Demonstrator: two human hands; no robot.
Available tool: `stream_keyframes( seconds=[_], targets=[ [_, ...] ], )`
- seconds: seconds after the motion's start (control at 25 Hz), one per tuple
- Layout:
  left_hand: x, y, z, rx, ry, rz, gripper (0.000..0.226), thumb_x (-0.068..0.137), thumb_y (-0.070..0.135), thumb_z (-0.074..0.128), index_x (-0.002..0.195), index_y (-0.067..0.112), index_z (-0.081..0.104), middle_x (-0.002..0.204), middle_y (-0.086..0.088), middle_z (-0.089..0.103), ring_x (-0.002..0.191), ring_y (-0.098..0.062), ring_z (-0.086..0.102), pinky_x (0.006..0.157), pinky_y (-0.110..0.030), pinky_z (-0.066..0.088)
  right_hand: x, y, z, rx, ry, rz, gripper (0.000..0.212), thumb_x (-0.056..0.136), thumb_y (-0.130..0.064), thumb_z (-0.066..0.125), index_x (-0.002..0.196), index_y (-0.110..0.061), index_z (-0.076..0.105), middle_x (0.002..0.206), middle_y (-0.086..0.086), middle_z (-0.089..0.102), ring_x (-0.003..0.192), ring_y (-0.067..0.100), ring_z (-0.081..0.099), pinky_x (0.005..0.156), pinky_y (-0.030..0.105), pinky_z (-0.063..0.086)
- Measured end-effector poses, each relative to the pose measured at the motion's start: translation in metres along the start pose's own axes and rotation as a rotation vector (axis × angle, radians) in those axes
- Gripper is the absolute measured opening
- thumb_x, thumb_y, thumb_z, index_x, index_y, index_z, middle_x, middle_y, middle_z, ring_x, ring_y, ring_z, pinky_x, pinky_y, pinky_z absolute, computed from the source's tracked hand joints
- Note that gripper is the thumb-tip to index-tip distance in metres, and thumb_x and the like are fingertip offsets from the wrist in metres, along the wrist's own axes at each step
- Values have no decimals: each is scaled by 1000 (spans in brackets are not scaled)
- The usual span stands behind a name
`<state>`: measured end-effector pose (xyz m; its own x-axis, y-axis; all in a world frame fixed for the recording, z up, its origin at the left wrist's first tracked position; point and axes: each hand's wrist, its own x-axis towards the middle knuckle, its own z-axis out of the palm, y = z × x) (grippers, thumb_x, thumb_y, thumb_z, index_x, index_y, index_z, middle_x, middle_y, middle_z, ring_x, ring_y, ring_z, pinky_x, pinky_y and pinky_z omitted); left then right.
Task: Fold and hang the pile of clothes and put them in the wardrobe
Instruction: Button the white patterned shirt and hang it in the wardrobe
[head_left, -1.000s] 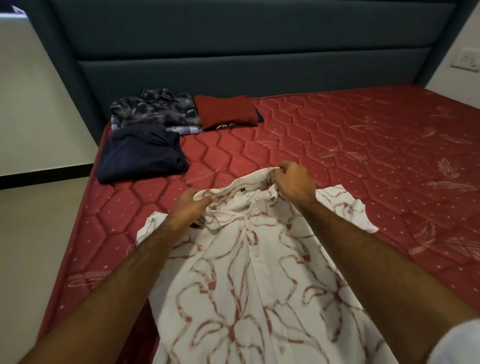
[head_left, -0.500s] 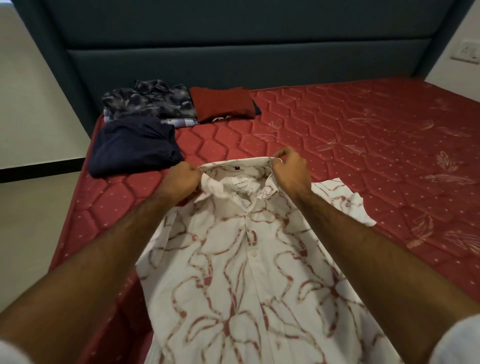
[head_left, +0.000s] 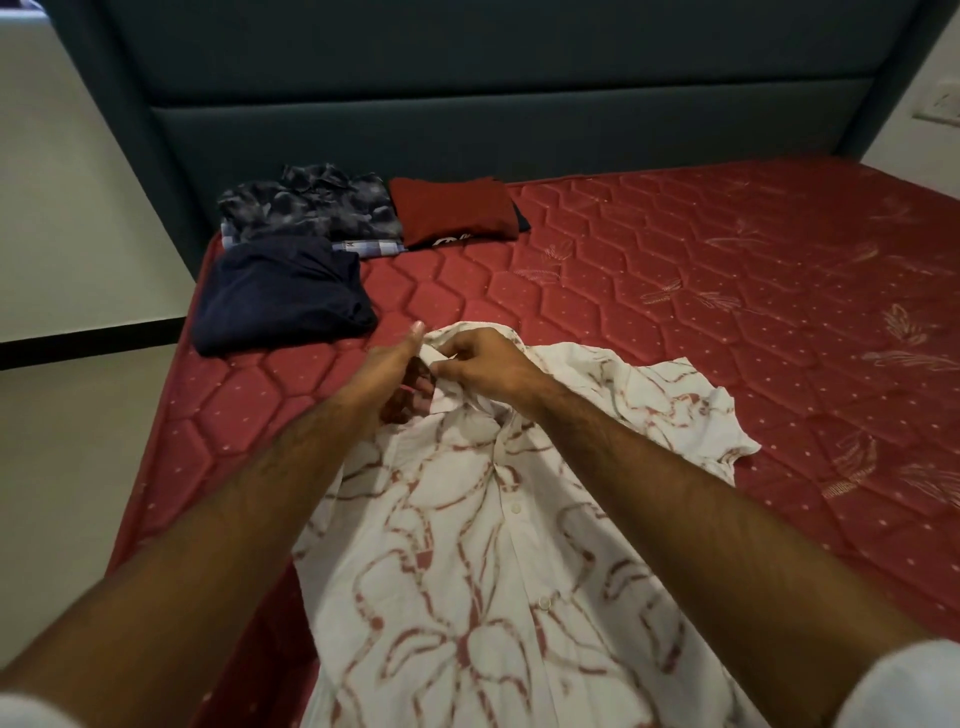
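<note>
Shirt: a white short-sleeved button-up shirt with a reddish-brown floral line print (head_left: 467, 597) lay front side up on the bed, buttoned down the middle.
Long axis: it ran from the near edge of the bed, where the hem dropped out of view, away toward the headboard, leaning slightly left; the collar pointed toward the headboard.
Sleeve: one short sleeve spread out to the right on the mattress; the other side was hidden under the left forearm.
Right hand: the right hand (head_left: 488, 366) had its fingers curled over the collar, and its grip pinched the collar cloth.
Left hand: the left hand (head_left: 389, 379) sat at the left end of the collar with fingers extended and relaxed, thumb pointing away; its grip was wide, fingertips against the cloth, and whether it held any fabric could not be told.
Bed: a red quilted mattress with a hexagon stitch pattern (head_left: 701, 291) carried everything, backed by a dark teal padded headboard (head_left: 493, 104).
Folded clothes: near the far left corner lay a folded navy blue garment (head_left: 283, 296), behind it a folded dark grey patterned shirt (head_left: 311, 205) on a checked piece, and just beside that a folded dark red garment (head_left: 454, 210).
</note>
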<state>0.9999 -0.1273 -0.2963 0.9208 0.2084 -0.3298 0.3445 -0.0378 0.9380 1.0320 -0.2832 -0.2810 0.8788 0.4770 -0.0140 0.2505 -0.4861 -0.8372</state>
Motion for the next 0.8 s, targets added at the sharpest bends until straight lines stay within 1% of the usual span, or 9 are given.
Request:
stream_keyframes(
  seconds=[0.08,0.16,0.28,0.36,0.48,0.56,0.64,0.72,0.8],
  targets=[
    [14,-6,-9,369,226,213,46,95,60,55,94,14,57,84,-5,65,71,-23,64,60,-34,48,-2,6,6,34,12,26,6,89,-15,72,94,-14,75,74,8,73,62,20,64,52,24,48],
    [26,1,-16,689,265,431,41,90,60,60,90,20,51,94,-2,58,77,-19,59,64,-37,46,-5,8,10,-10,29,10,6,88,-14,71,93,-12,72,69,4,67,59,14,58,55,26,45],
    [36,29,-15,1115,43,343,44,83,59,58,91,16,62,90,-5,67,80,-24,65,73,-41,53,-7,9,17,-63,32,-10,15,87,-13,74,94,0,72,67,2,62,55,10,53,55,25,43],
    [36,42,-12,1387,-14,246,29,85,45,61,88,17,66,87,-4,71,79,-23,66,73,-36,53,-12,10,20,-23,14,10,15,87,-14,74,95,-1,74,71,9,68,55,11,56,54,24,44],
    [40,37,-9,1249,135,310,31,89,43,62,76,15,65,75,-4,70,66,-22,65,64,-32,53,-12,11,20,-12,10,47,25,92,-17,69,85,7,68,66,16,63,55,17,54,57,30,43],
    [40,28,-3,740,196,323,29,94,38,61,87,10,67,76,-6,72,58,-21,66,59,-34,56,-9,8,15,-23,-18,128,30,96,-13,61,71,2,58,61,12,55,51,19,52,55,31,44],
    [31,26,-4,199,121,238,26,102,29,52,110,7,64,89,-9,74,59,-19,66,55,-33,53,-7,4,10,46,-56,201,25,92,3,50,69,-6,50,63,11,48,48,20,49,48,27,41],
    [20,18,-27,294,47,278,30,105,33,44,117,10,60,100,-9,73,75,-19,68,61,-32,52,-5,1,6,49,-15,229,27,86,9,43,66,-10,47,62,4,43,49,16,42,43,22,33],
    [8,3,-72,823,-104,339,51,97,62,40,105,17,63,101,-3,68,88,-18,64,80,-40,52,1,3,5,89,81,238,29,85,7,44,66,-15,50,62,-1,46,52,13,42,40,19,30]
  ],
)
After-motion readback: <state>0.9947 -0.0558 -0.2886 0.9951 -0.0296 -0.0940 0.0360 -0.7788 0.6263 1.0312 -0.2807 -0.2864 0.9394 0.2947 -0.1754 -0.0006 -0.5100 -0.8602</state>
